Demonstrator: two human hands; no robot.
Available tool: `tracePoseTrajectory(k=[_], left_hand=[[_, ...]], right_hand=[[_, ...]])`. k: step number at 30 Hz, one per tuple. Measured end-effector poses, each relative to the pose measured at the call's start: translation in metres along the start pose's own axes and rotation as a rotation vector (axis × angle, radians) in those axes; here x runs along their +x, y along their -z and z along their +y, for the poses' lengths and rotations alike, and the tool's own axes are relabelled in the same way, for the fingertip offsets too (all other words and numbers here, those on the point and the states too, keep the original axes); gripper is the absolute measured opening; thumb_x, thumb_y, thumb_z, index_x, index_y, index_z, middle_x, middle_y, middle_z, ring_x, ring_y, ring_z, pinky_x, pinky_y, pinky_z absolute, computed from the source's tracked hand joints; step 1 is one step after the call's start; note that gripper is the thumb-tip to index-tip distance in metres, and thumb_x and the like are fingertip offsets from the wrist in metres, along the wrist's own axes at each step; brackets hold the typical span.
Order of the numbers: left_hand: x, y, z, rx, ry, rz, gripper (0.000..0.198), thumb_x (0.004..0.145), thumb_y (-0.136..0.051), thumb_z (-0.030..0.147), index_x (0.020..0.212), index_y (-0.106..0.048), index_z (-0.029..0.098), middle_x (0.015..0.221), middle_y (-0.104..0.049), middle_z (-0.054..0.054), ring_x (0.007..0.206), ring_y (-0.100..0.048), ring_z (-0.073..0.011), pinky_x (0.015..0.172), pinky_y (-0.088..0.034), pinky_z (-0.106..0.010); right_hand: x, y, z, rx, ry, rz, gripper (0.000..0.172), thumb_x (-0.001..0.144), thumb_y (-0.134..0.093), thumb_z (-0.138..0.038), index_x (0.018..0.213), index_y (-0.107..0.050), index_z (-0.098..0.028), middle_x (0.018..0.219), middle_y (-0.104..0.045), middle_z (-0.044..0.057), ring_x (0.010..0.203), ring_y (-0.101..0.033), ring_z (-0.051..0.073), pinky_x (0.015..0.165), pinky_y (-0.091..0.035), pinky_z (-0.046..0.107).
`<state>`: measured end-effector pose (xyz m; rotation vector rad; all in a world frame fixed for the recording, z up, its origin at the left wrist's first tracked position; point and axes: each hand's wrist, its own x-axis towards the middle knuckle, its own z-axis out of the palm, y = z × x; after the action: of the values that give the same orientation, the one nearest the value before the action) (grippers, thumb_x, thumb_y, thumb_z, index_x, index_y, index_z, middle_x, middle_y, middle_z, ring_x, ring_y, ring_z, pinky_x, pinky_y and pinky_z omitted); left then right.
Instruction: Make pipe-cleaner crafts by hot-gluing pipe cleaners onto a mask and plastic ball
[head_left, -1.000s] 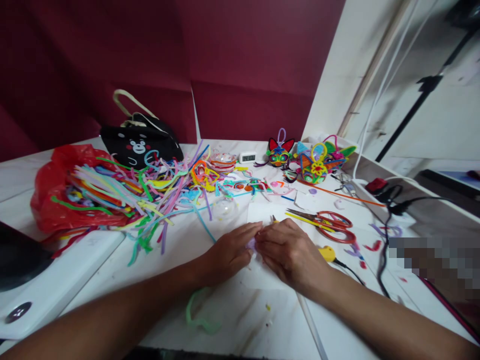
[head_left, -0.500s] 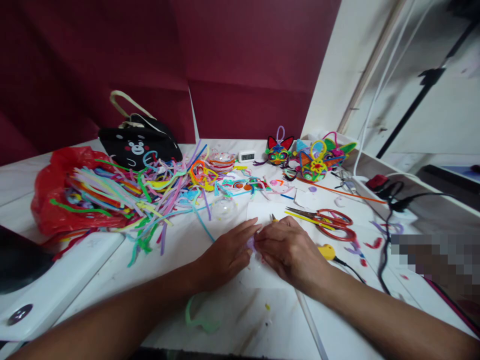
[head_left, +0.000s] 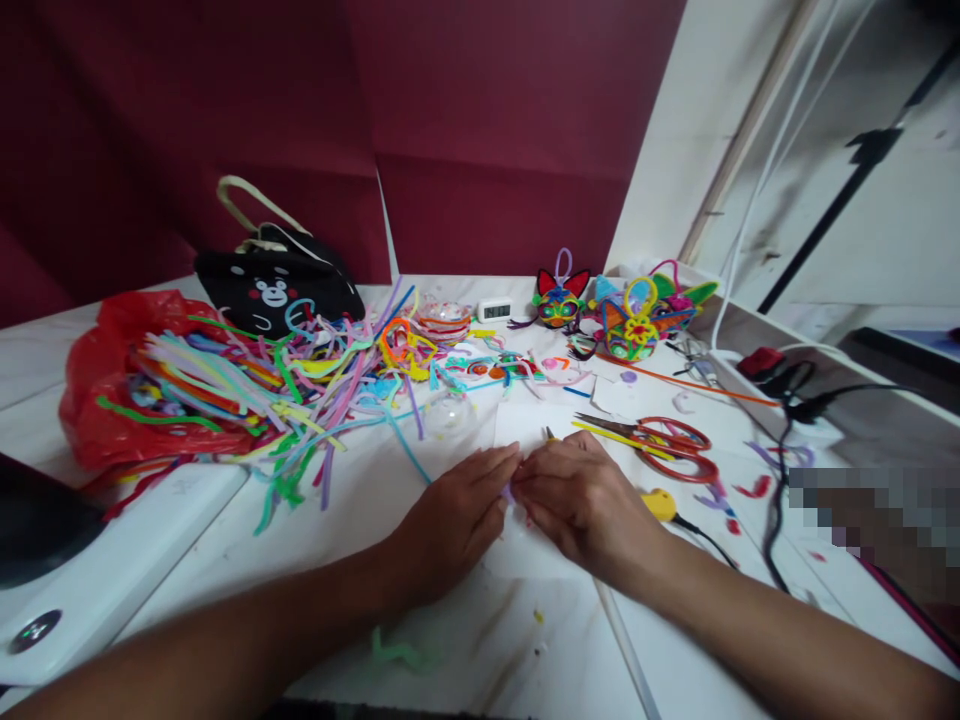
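Note:
My left hand (head_left: 450, 515) and my right hand (head_left: 577, 500) meet at the middle of the white table (head_left: 247, 540), fingertips pressed together. Between them shows a small pale purple piece (head_left: 509, 492), mostly hidden by the fingers, so I cannot name it. Both hands rest on a white sheet of paper (head_left: 525, 425). Red-handled scissors (head_left: 660, 440) lie just right of my right hand, and a yellow-tipped tool (head_left: 660, 503) lies beside my right wrist.
A heap of coloured pipe cleaners (head_left: 300, 380) spills from a red plastic bag (head_left: 112, 350) at the left. A black bear-face bag (head_left: 277, 280), a small digital clock (head_left: 495, 310) and pipe-cleaner figures (head_left: 630, 325) stand at the back. Black cables (head_left: 780, 450) run at the right.
Both hands stay together at the same spot, with only small finger shifts. The view has moved slightly.

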<state>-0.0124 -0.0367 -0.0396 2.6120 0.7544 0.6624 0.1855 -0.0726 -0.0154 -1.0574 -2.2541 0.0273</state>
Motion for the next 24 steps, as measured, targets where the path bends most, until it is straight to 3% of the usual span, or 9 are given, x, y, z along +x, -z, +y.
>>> tracePoseTrajectory(k=[9, 18, 24], left_hand=[[0.0001, -0.0002, -0.0012, -0.074, 0.021, 0.008, 0.047, 0.094, -0.04, 0.019, 0.141, -0.042, 0.015, 0.146, -0.047, -0.009, 0.137, -0.04, -0.018, 0.117, -0.033, -0.041], [0.0015, -0.0015, -0.0024, -0.141, 0.046, 0.011, 0.047, 0.093, -0.043, 0.018, 0.14, -0.044, 0.016, 0.145, -0.049, -0.008, 0.136, -0.041, -0.0191, 0.117, -0.031, -0.043], [0.0028, 0.0005, 0.0, -0.143, 0.05, 0.018, 0.046, 0.092, -0.043, 0.018, 0.138, -0.047, 0.013, 0.143, -0.051, -0.009, 0.136, -0.043, -0.0206, 0.117, -0.033, -0.043]], right_hand=[[0.001, 0.0034, 0.0024, 0.062, 0.007, -0.027, 0.016, 0.087, -0.059, -0.015, 0.077, -0.071, -0.018, 0.087, -0.073, 0.004, 0.085, -0.065, 0.019, 0.082, -0.038, 0.037], [-0.0008, 0.0046, 0.006, 0.129, -0.002, -0.003, 0.015, 0.083, -0.062, -0.013, 0.07, -0.067, -0.018, 0.078, -0.07, 0.001, 0.088, -0.065, 0.018, 0.083, -0.039, 0.035], [-0.0002, 0.0031, 0.0059, 0.106, 0.008, 0.009, 0.021, 0.089, -0.057, -0.017, 0.072, -0.069, -0.018, 0.082, -0.071, 0.003, 0.087, -0.064, 0.018, 0.084, -0.04, 0.036]])
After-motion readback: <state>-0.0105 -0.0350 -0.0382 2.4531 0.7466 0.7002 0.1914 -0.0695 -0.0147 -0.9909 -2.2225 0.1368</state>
